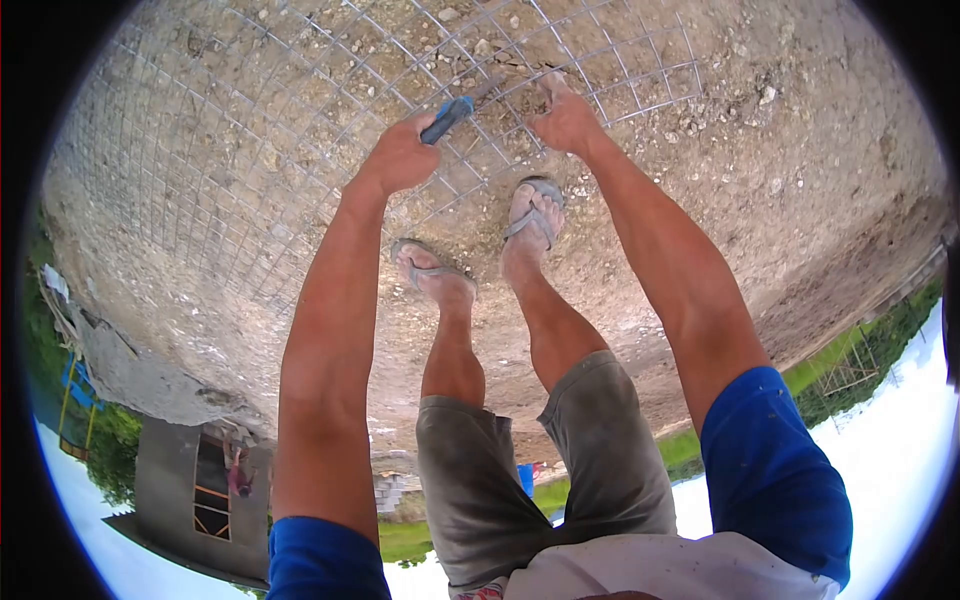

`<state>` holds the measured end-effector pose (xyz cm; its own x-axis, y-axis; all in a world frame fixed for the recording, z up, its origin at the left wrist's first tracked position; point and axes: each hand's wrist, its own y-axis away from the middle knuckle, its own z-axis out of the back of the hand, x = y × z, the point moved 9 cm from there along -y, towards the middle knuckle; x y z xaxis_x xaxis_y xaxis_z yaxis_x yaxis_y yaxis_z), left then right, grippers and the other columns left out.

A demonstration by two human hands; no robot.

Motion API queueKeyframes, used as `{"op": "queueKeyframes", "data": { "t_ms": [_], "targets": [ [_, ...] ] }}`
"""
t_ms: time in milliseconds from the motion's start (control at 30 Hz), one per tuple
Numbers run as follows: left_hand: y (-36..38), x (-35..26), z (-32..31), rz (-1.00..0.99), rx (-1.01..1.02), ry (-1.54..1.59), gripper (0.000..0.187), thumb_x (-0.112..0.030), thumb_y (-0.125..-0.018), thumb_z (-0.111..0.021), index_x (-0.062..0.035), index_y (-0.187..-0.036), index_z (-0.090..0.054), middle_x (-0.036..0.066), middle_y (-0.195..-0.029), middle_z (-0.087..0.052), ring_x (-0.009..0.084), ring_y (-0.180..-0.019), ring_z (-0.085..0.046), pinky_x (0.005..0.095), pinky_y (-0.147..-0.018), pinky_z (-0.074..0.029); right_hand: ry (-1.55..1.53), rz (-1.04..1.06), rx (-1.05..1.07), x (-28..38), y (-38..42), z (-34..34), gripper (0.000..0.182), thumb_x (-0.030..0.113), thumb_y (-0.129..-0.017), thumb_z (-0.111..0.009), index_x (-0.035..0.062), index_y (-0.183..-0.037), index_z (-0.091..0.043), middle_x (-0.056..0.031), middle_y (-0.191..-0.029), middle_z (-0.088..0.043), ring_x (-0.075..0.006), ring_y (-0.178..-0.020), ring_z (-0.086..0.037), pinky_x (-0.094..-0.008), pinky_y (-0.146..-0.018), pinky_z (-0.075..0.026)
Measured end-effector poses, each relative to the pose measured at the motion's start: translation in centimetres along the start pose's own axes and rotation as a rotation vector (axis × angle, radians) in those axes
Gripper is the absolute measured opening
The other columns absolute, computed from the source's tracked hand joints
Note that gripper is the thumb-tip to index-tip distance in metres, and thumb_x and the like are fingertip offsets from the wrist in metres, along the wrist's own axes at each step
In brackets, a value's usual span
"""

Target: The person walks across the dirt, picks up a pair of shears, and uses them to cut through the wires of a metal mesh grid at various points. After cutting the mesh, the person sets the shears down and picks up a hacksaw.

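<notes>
A wire mesh [400,55] of square grid lies over the dirt ground in front of my feet. My left hand [402,155] is closed round the dark handle of a tool [447,120] with a blue band. Its thin dark end points up and right over the mesh; I cannot make out its exact kind. My right hand [568,118] is at the mesh beside the tool's far end. Its fingers are bent at the wires and seem to grip one, partly hidden by the hand itself.
My feet in grey flip-flops [535,215] stand at the mesh's near edge. Loose stones [768,95] lie on the ground at right. Behind me are a grey building [165,470], a person [240,475] near its window, and stacked blocks [388,492].
</notes>
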<state>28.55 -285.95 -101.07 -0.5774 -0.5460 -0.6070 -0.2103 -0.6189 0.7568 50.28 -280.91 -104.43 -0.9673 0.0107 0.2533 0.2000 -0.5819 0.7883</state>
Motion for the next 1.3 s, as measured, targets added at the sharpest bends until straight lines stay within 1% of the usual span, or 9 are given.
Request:
{"op": "queueKeyframes", "data": {
  "t_ms": [200,300,500,600,700,800,1100,1200,1300],
  "targets": [
    [-0.7,-0.2,0.4,0.040,0.000,-0.044,0.027,-0.009,-0.076,-0.051,-0.0032,-0.101,-0.060,0.013,-0.072,-0.056,0.0214,-0.068,-0.055,0.0327,-0.065,-0.044,0.019,0.012,-0.014,-0.2,-0.6,0.0,0.078,0.035,-0.079,-0.066,0.0041,-0.141,-0.030,-0.0183,-0.134,-0.050,-0.0334,-0.121,-0.049,-0.0350,-0.100,-0.040],
    [-0.7,-2.9,0.7,-0.026,0.004,-0.166,0.032,-0.008,-0.076,-0.050,-0.0039,-0.106,-0.060,0.014,-0.073,-0.057,0.0229,-0.068,-0.055,0.0331,-0.066,-0.045,-0.073,0.016,-0.021,-0.9,-0.6,-0.9,0.081,0.035,-0.078,-0.066,0.0017,-0.142,-0.028,-0.0189,-0.133,-0.050,-0.0346,-0.121,-0.049,-0.0360,-0.100,-0.040],
    [-0.3,-2.7,0.8,-0.088,-0.041,-0.067,0.031,-0.008,-0.075,-0.050,-0.0039,-0.104,-0.059,0.013,-0.074,-0.057,0.0249,-0.070,-0.055,0.0346,-0.068,-0.045,-0.021,0.017,-0.001,0.2,0.3,0.4,0.085,0.033,-0.075,-0.065,-0.0002,-0.143,-0.025,-0.0190,-0.133,-0.050,-0.0358,-0.120,-0.049,-0.0359,-0.100,-0.040],
    [-0.5,-2.5,0.3,-0.063,0.008,-0.088,0.031,-0.009,-0.076,-0.051,-0.0047,-0.105,-0.060,0.013,-0.074,-0.057,0.0244,-0.071,-0.055,0.0348,-0.069,-0.045,-0.041,-0.018,0.000,-0.4,0.2,0.4,0.083,0.034,-0.076,-0.064,-0.0003,-0.142,-0.026,-0.0201,-0.132,-0.050,-0.0364,-0.118,-0.051,-0.0361,-0.099,-0.041],
    [-0.8,-2.2,0.1,0.008,0.023,-0.065,0.031,-0.009,-0.076,-0.052,-0.0052,-0.106,-0.060,0.012,-0.074,-0.057,0.0229,-0.070,-0.054,0.0341,-0.068,-0.045,-0.096,0.074,-0.044,-0.1,0.3,0.6,0.082,0.035,-0.077,-0.064,-0.0005,-0.141,-0.027,-0.0215,-0.130,-0.051,-0.0369,-0.116,-0.052,-0.0367,-0.098,-0.042],
    [-1.3,-1.8,0.1,-0.027,-0.040,-0.059,0.030,-0.008,-0.076,-0.052,-0.0057,-0.105,-0.060,0.011,-0.073,-0.057,0.0216,-0.068,-0.054,0.0335,-0.066,-0.044,-0.058,0.095,-0.143,0.3,0.7,1.3,0.060,0.030,-0.077,-0.059,0.0044,-0.129,-0.044,-0.0249,-0.115,-0.058,-0.0390,-0.103,-0.058,-0.0395,-0.090,-0.047],
    [-1.0,-2.0,0.6,-0.013,-0.032,-0.077,0.037,-0.006,-0.075,-0.050,-0.0055,-0.111,-0.059,0.014,-0.076,-0.059,0.0246,-0.071,-0.057,0.0354,-0.068,-0.045,-0.087,0.067,-0.133,0.2,0.6,1.3,0.061,0.030,-0.076,-0.061,0.0057,-0.129,-0.044,-0.0236,-0.112,-0.060,-0.0389,-0.102,-0.058,-0.0382,-0.089,-0.047],
    [-1.1,-2.0,0.5,-0.080,-0.105,-0.077,0.039,-0.006,-0.075,-0.050,-0.0050,-0.113,-0.059,0.019,-0.085,-0.063,0.0319,-0.079,-0.061,0.0383,-0.074,-0.047,-0.080,0.029,-0.096,0.6,0.9,1.6,0.060,0.031,-0.078,-0.061,0.0057,-0.129,-0.044,-0.0230,-0.112,-0.061,-0.0381,-0.102,-0.059,-0.0377,-0.089,-0.048],
    [-1.4,-1.3,0.2,0.018,-0.098,-0.231,0.049,-0.009,-0.074,-0.054,-0.0067,-0.123,-0.054,0.024,-0.098,-0.063,0.0367,-0.093,-0.062,0.0409,-0.083,-0.049,-0.018,0.004,-0.015,0.4,0.2,0.4,0.082,0.038,-0.079,-0.065,-0.0013,-0.141,-0.028,-0.0237,-0.131,-0.049,-0.0357,-0.120,-0.049,-0.0365,-0.100,-0.040]
  ]
}}
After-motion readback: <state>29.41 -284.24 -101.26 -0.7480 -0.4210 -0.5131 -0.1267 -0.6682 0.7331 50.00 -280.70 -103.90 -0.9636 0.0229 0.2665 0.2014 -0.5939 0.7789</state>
